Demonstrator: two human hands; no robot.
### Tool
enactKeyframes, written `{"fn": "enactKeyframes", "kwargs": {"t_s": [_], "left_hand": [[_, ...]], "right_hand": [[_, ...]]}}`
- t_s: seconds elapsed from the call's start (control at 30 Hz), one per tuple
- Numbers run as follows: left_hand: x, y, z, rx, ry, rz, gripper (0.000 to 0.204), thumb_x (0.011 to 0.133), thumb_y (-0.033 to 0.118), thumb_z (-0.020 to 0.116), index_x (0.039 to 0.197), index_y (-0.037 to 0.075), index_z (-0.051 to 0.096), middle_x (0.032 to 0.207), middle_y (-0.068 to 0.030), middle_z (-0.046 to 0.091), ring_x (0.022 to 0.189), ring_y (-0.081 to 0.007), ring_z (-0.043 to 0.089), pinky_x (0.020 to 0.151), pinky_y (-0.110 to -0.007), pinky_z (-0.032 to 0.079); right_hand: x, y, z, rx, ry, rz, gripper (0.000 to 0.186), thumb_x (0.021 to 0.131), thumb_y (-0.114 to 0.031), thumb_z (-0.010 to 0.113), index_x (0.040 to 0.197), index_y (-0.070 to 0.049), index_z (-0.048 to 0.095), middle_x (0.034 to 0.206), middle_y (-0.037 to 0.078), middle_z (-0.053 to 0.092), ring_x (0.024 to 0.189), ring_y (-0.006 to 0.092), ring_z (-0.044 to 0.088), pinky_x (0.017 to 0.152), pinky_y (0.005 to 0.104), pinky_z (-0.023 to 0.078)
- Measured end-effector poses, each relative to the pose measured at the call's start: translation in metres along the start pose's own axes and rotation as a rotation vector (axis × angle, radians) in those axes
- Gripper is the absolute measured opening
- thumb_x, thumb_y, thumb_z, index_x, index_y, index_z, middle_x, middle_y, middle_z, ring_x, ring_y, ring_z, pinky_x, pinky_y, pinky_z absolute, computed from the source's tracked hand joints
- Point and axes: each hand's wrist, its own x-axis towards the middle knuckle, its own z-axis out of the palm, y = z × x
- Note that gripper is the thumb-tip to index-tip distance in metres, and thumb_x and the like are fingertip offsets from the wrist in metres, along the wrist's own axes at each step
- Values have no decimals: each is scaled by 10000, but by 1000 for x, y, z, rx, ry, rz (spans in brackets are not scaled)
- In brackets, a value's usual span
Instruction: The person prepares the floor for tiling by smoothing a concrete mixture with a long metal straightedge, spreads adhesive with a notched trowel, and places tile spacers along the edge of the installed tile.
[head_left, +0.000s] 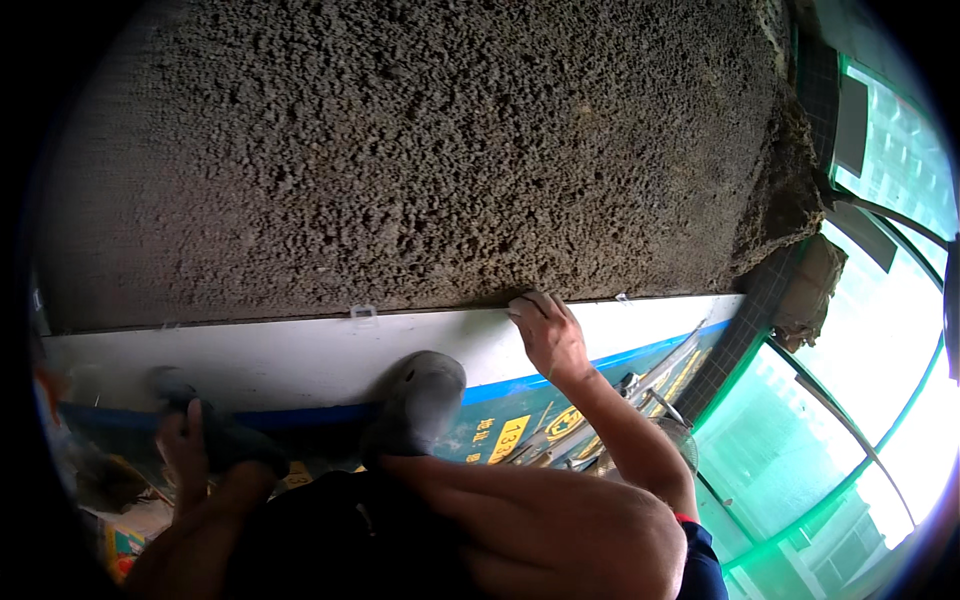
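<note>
My right hand (552, 338) is at the seam where a white strip-like panel (290, 355) meets a rough grey-brown mortar surface (450, 150). Its fingers are bent together over the panel's edge, and whatever they may grip is hidden. A small clear plastic clip (364, 315) stands on that seam to the left of the hand, and another clip (623, 298) sits just right of it. Low on the left, my left hand (183, 448) is beside my left shoe (235, 440), thumb upward. Blur and shadow hide its other fingers and anything in them.
My right shoe (425, 395) is against the white panel. A green printed sheet (490, 425) with a blue border lies below it. Long metal tools (570, 440) and a wire-mesh basket (677, 440) are near my right forearm. Dark tiles (765, 290) and green-tinted windows (800, 440) line the right.
</note>
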Motion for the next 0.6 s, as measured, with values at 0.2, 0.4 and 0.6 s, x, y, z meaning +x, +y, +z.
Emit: {"fn": "enactKeyframes", "kwargs": {"t_s": [0.2,0.4,0.6], "left_hand": [[1,10,-3,-42,9,18,569,966,383,700,610,8,463,598,-225,445,565,-405,321,539,-487,327],[2,18,-9,-81,3,42,568,958,383,712,629,-14,472,585,-205,418,556,-336,298,548,-482,339],[3,19,-12,-37,-101,-73,577,968,386,701,630,-14,459,576,-193,414,535,-336,304,536,-487,318]], "right_hand": [[-11,-47,-10,26,150,29,255,857,-113,777,1094,-56,704,1034,124,695,916,324,681,793,417,560],[30,-118,36,162,95,-194,358,843,-94,717,1196,-70,657,1161,141,636,985,308,643,848,396,548],[55,-154,65,-30,88,-193,357,808,-88,614,1162,-56,638,1098,158,595,990,317,601,844,418,514]]}}
